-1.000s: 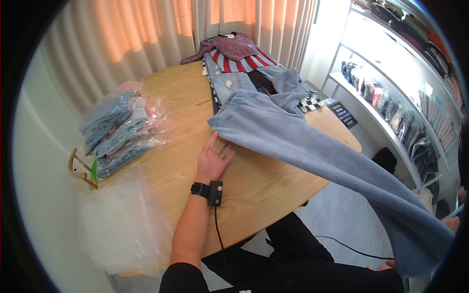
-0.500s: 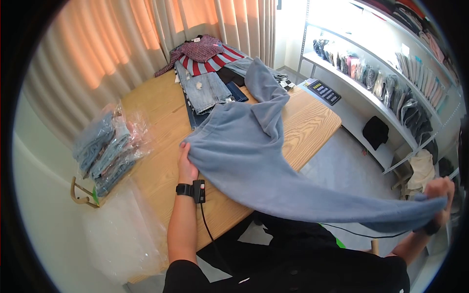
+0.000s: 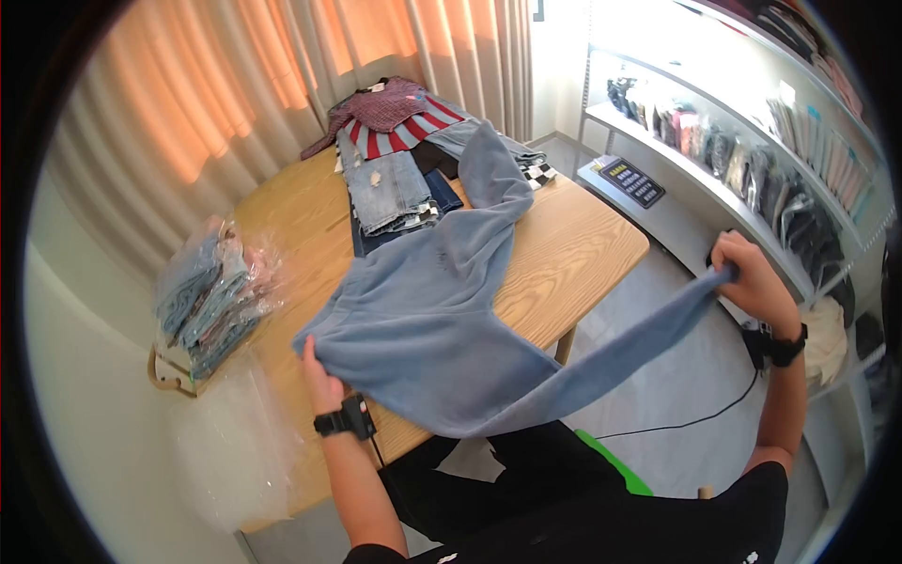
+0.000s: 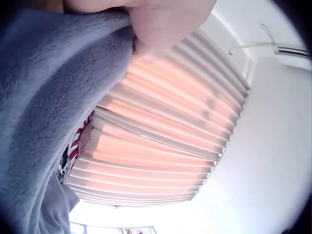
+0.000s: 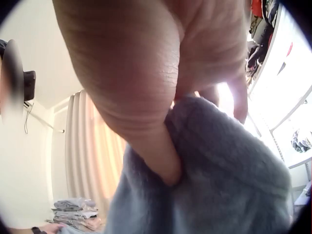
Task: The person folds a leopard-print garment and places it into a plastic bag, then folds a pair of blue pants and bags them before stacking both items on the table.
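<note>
Blue-grey fleece sweatpants stretch from the tabletop out over its front edge. At the waistband's left corner my left hand grips the fabric; in the left wrist view its fingers lie against the plush cloth. My right hand, raised beyond the table's right side, holds one leg by its cuff end, so that leg hangs in a slack curve between the hands. The right wrist view has the thumb pressed into the bunched cloth. The other leg lies folded toward the back of the table.
Jeans, a striped garment and a purple knit top lie at the table's back. Bagged folded clothes and clear plastic bags occupy the left. Shelves stand right; a cable crosses below.
My right hand has come up and inward with the leg end from the far right. The left hand has taken hold of the waistband and drawn it left and nearer.
</note>
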`<state>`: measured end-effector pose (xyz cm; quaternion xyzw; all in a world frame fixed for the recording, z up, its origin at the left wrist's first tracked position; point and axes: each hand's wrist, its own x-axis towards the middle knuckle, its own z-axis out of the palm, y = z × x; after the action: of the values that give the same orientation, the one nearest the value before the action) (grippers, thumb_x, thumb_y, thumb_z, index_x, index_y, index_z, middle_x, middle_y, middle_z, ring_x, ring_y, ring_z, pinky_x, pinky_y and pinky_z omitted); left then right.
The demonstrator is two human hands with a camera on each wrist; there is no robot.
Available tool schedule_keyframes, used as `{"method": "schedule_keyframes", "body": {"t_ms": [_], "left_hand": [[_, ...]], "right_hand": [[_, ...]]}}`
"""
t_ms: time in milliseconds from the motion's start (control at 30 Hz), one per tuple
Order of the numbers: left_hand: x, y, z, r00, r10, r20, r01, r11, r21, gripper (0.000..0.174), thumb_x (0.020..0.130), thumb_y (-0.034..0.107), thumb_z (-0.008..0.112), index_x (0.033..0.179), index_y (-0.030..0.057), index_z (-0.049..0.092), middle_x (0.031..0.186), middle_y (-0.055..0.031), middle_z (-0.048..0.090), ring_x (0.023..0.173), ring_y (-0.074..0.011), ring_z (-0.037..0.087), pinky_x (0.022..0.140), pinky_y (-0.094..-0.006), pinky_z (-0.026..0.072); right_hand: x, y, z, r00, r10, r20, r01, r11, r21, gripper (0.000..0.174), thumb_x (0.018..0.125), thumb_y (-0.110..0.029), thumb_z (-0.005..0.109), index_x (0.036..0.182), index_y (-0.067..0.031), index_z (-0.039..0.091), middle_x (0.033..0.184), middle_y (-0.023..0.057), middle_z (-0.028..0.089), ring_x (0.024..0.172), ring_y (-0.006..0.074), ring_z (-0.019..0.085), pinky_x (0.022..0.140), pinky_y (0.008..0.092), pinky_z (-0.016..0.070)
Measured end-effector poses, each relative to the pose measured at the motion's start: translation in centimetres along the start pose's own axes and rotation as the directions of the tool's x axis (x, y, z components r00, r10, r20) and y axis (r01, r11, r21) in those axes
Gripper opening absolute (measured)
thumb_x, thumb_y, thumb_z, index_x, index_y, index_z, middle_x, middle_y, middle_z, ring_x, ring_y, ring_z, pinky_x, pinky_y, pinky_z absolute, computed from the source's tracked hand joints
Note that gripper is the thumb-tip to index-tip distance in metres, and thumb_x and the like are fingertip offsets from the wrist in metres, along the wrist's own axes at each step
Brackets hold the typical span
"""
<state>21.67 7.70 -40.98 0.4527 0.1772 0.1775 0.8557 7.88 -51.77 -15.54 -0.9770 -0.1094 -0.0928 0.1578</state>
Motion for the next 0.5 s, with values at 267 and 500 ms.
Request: {"method": "schedule_keyframes", "body": {"t_ms": [267, 500], "left_hand": [[-16.0, 5.3, -1.0, 0.841, 0.439, -0.317, -0.36, 0.89, 0.278, 0.051, 0.093, 0.01, 0.057, 0.136, -0.0015, 0.034, 0.133, -0.0163, 0.045, 0.123, -0.0262, 0.046, 0.105, -0.037, 0.0369], [-25.8, 1.8, -1.0, 0.685, 0.729, 0.0, -0.332, 0.312, 0.89, 0.06, 0.081, -0.002, 0.059, 0.136, -0.001, 0.034, 0.139, -0.0177, 0.038, 0.132, -0.0316, 0.035, 0.108, -0.0446, 0.0309]], "right_hand": [[11.0, 10.1, 6.5, 0.795, -0.344, -0.499, 0.3, 0.939, -0.169, 0.027, 0.066, 0.01, 0.065, 0.075, -0.0024, 0.042, 0.081, 0.0108, 0.05, 0.082, 0.029, 0.049, 0.074, 0.0344, 0.0401], [7.9, 18.1, 16.3, 0.998, -0.052, 0.046, 0.056, 0.996, -0.073, 0.039, 0.062, 0.002, 0.073, 0.097, -0.0094, 0.06, 0.114, 0.0112, 0.056, 0.117, 0.035, 0.048, 0.099, 0.0424, 0.0404]]}}
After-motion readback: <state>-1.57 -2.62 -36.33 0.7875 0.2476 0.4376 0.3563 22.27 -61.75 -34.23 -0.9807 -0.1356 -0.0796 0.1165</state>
